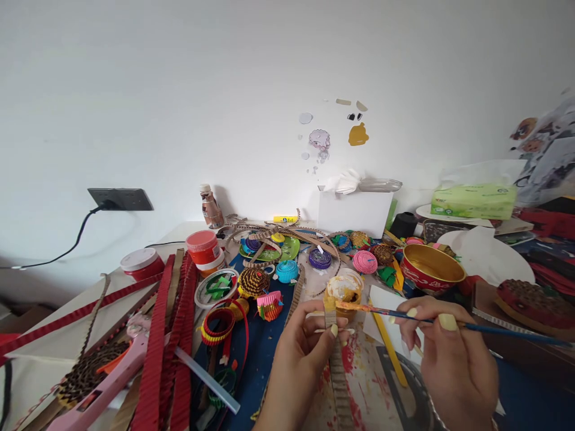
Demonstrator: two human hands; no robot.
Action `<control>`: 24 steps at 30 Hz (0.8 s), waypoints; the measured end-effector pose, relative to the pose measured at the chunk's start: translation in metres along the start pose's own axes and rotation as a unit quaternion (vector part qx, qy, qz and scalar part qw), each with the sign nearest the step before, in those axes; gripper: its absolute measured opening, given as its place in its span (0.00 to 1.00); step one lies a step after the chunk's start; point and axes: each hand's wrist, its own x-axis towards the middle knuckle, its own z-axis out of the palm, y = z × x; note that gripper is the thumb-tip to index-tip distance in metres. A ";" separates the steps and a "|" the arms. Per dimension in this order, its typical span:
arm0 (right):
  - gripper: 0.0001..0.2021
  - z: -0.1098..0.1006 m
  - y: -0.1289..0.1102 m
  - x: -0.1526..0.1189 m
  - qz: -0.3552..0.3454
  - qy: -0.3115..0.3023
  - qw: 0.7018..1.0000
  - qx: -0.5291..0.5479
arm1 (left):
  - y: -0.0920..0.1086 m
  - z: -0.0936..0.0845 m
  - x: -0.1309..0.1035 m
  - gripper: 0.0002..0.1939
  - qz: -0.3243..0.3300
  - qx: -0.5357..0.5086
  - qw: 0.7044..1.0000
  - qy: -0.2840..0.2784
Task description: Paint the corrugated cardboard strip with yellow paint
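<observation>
My left hand (309, 353) pinches a corrugated cardboard strip (339, 383) near its upper end, which carries yellow paint; the rest of the strip hangs down toward me. In my right hand (453, 353) is a paintbrush (404, 314) with a blue handle, held like a pen. Its yellow-orange tip points left and lies at the painted end of the strip. Just behind that end stands an open paint jar (344, 287) smeared with yellow and white, partly hidden by the strip and fingers. A paint-stained board (363, 383) lies below my hands.
Red corrugated strips (155, 347) and a pink glue gun (105, 383) with a clear glue stick lie at left. Coiled paper balls (254, 281) crowd the middle. A red-gold bowl (431, 269), yellow pencil (389, 350) and tissue pack (474, 200) are at right.
</observation>
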 end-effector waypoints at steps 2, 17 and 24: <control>0.12 0.000 -0.001 0.001 -0.005 -0.026 1.000 -0.006 | 0.000 0.000 0.000 0.14 -0.002 0.000 1.000 -0.004; 0.12 -0.001 -0.001 0.000 0.003 -0.083 0.997 -0.004 | -0.001 0.000 0.000 0.12 0.006 0.003 1.000 -0.008; 0.12 0.003 -0.003 0.003 0.003 -0.049 0.999 -0.010 | -0.001 -0.001 0.000 0.13 0.004 0.004 1.000 -0.005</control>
